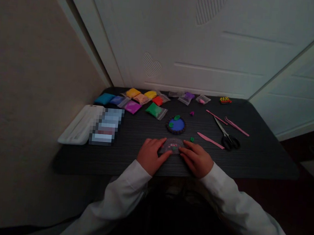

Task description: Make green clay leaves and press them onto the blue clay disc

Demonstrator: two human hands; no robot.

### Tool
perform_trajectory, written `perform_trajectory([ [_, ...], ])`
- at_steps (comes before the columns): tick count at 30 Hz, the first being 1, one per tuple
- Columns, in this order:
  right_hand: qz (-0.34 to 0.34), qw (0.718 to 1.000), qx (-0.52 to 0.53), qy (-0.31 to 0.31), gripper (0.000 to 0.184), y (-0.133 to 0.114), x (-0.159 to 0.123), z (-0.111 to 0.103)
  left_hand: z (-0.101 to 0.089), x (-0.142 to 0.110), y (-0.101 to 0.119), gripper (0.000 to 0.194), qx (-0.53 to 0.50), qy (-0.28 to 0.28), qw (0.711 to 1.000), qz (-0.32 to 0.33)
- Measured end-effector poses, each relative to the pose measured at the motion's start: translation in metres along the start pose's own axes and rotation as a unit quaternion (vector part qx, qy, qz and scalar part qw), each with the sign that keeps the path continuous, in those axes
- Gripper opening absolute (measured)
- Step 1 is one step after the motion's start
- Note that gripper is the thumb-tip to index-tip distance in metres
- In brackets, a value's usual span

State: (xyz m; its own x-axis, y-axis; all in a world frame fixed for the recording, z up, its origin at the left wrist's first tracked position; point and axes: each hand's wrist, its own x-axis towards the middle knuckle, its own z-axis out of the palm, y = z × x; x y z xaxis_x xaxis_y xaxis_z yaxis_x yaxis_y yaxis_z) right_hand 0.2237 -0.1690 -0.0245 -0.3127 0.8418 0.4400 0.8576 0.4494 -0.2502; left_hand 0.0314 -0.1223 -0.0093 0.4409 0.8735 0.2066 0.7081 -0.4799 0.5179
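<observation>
A clear, rounded plastic piece (pixel 170 148) lies at the table's near edge, with small pink, white and green bits showing on or through it. Thumb and fingers of my left hand (pixel 152 154) close on its left side. On its right side, the fingertips of my right hand (pixel 196 157) press together at the edge. Just beyond it sits a round blue clay disc (pixel 177 125) with a dark, beaded rim and two green leaf-like pieces on it. A small green clay bit (pixel 192 139) rests beyond my right fingers.
Bags of coloured clay, including a green one (pixel 154 110), line the back left. A white tray (pixel 81 124) stands left. To the right lie a pink knife (pixel 210 140), black-handled scissors (pixel 229 141), pink tweezers (pixel 236 126) and a thin pink tool (pixel 216 116).
</observation>
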Motion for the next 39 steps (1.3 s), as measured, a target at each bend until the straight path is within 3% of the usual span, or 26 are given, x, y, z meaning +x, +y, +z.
perform_trajectory([
  [8,0.004,1.000,0.001,-0.008,0.025,-0.0009,-0.0002,-0.0003,0.0052,-0.0020,-0.0062,0.051,0.018,0.008,1.000,0.012],
  [39,0.022,0.998,-0.035,-0.046,0.022,-0.0039,0.0044,-0.0029,0.0030,-0.0033,0.0032,0.045,0.111,0.016,0.994,-0.001],
])
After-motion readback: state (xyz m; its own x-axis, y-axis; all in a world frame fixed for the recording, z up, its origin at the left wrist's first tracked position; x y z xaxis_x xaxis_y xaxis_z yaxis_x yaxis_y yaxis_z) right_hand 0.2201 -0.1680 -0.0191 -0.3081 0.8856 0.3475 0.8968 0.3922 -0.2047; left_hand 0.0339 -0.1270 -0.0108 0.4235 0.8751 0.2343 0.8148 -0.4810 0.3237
